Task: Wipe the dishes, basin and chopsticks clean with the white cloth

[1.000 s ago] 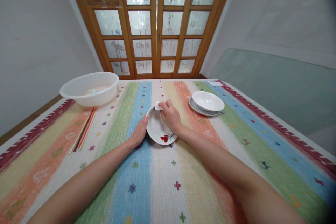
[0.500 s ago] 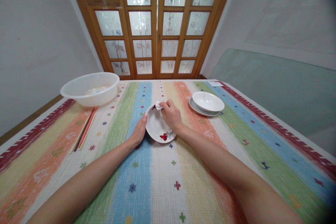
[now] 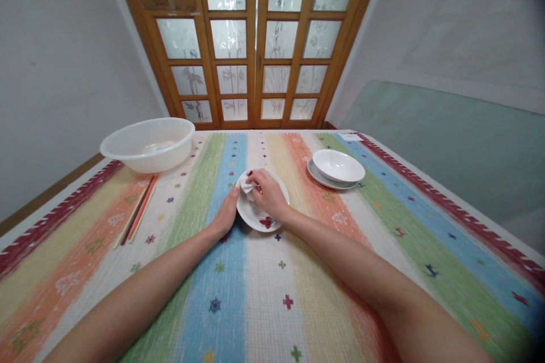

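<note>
**Plate (image 3: 254,216), small, white, red motifs; wiping in hand**

Right hand (image 3: 268,194): fingers closed on a bunched white cloth (image 3: 247,185), which is pressed to the plate's inner face near the left of the rim.

Left hand (image 3: 225,216): gripping the plate's left edge, thumb along the rim; remaining fingers mostly hidden, their exact hold not told.

Plate: at the middle of the desk (image 3: 443,193), before the person, partly covered by the right hand. Whether its foot touches the surface cannot be told.

Handling note (judgement): a firm left grip should keep the plate from spinning. Light, even strokes around the rim and across the centre would suit; the cloth is best kept folded under the fingertips, and the left thumb clear of its path. Glazed ware is likely slippery if damp.

Surface: tablecloth (image 3: 266,300) in coloured stripes with small figures, dark red borders along both sides.

Right: white bowl (image 3: 338,164) on a grey-white dish (image 3: 319,178); beyond, a white slip (image 3: 350,137) at the far edge.

Left: chopsticks (image 3: 137,210), side by side; just beyond, a translucent basin (image 3: 147,150).

Room: wooden doors (image 3: 259,39) with frosted, plant-patterned panes; pale walls; a greenish panel (image 3: 451,130) at right.
</note>
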